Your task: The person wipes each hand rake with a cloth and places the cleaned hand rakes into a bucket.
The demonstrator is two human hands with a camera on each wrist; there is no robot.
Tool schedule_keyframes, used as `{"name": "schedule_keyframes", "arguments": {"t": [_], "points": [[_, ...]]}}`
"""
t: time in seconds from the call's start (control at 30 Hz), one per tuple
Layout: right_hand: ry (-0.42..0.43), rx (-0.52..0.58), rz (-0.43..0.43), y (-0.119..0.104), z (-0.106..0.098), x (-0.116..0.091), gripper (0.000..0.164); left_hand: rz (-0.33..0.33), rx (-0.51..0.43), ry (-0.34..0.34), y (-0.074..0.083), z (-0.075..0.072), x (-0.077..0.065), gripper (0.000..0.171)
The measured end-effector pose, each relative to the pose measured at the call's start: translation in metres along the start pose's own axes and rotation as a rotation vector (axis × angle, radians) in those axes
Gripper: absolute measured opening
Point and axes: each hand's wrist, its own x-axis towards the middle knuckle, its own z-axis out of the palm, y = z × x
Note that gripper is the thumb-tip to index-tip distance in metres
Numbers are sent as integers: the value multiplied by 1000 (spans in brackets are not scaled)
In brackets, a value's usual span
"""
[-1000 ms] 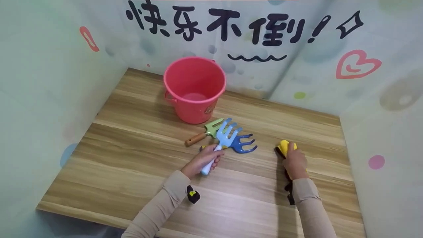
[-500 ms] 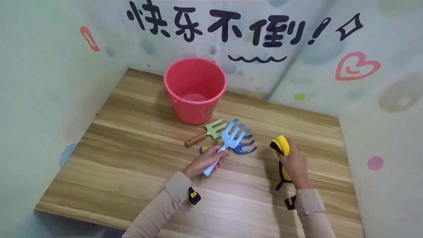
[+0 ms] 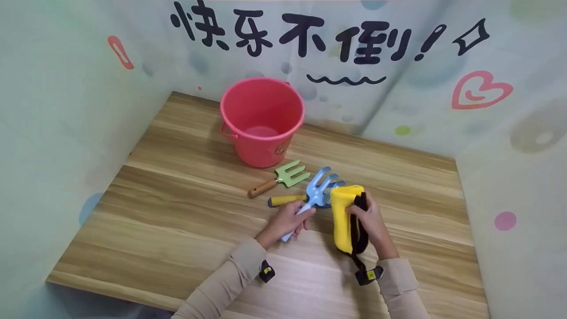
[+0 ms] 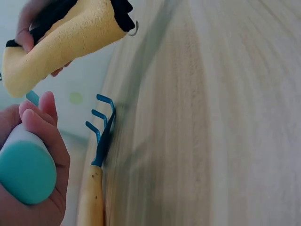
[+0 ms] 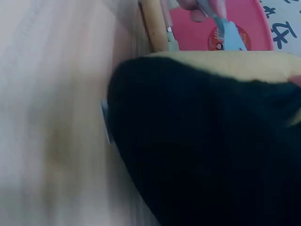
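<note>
My left hand (image 3: 283, 221) grips the pale handle of a light blue hand rake (image 3: 315, 195), its tines pointing up and away. In the left wrist view the handle's turquoise end (image 4: 28, 172) faces the camera. My right hand (image 3: 373, 223) holds a folded yellow cloth with black trim (image 3: 341, 221), thumb on its near side. This cloth hangs upright just right of the light blue tines; whether they touch I cannot tell. Its black side (image 5: 202, 141) fills much of the right wrist view. Beneath the light blue rake lies a dark blue rake with a yellow handle (image 3: 288, 200), its head partly hidden.
A pink bucket (image 3: 261, 153) stands upright at the back of the wooden table (image 3: 186, 199), with a green hand fork (image 3: 291, 174) lying in front of it. Printed fabric walls (image 3: 509, 177) enclose the back and both sides.
My right hand has lifted the yellow cloth and carried it left, toward my left hand. The left hand has shifted slightly right and nearer with the light blue rake.
</note>
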Motion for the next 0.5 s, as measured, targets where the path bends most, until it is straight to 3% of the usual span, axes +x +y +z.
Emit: {"name": "schedule_keyframes", "arguments": {"t": [0.2, 0.33, 0.5], "points": [[-8, 64, 26, 14, 16, 0, 32, 32, 13, 9, 0, 10, 0, 31], [-24, 51, 13, 20, 27, 3, 38, 32, 29, 38, 0, 13, 1, 29], [-15, -41, 38, 22, 39, 10, 53, 42, 79, 74, -3, 13, 2, 25]]}}
